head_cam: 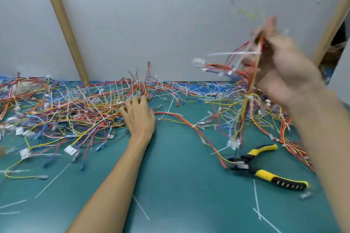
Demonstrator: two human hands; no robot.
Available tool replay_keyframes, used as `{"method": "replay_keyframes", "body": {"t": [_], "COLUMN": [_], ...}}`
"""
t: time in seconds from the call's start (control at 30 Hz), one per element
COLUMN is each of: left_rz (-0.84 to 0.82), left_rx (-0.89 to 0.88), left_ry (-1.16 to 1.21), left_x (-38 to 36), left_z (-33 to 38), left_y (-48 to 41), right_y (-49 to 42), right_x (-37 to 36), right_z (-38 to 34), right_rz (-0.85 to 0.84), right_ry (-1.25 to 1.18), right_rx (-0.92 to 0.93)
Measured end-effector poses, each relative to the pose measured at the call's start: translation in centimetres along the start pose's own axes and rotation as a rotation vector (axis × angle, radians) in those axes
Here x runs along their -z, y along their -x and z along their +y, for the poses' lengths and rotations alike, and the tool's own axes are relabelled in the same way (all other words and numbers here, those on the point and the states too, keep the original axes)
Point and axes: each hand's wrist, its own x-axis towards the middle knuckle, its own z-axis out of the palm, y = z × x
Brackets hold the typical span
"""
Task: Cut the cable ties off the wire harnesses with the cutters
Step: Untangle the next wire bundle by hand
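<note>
Right hand [280, 66] grips a lifted wire harness [244, 89]; left hand [139, 115] rests, fingers loosely bent, on the tabletop [170, 185] pile. Cutters [265, 168] lie idle below. I'd hunt down each tie first, then snip beside the wires.

Two hands [140, 117], one cutters [265, 173], harnesses [66, 108] uncountable.

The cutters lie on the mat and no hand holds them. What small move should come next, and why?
Probably the left hand should leave the wire pile and take the harness that the right hand holds up. That would free the right hand for the cutters, which lie untouched on the green mat below the hanging harness.
</note>
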Motion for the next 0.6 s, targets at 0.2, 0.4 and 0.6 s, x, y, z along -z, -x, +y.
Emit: {"method": "replay_keyframes", "body": {"t": [0.2, 0.4, 0.6], "left_rz": [0.212, -0.598, -0.768], "left_rx": [-0.296, -0.259, -0.044], "left_ry": [0.622, 1.173, 1.324], "left_x": [3.3, 5.9, 5.6], "left_z": [3.5, 8.3, 9.0], "left_y": [4.8, 11.2, 11.1], "right_y": [-1.1, -1.3, -1.2], "right_x": [-0.5, 1.1, 1.3], "right_z": [2.8, 4.0, 4.1], "right_rz": [0.127, 0.154, 0.076], "right_ry": [0.218, 0.185, -0.213], "right_rx": [-0.027, -0.156, -0.338]}}
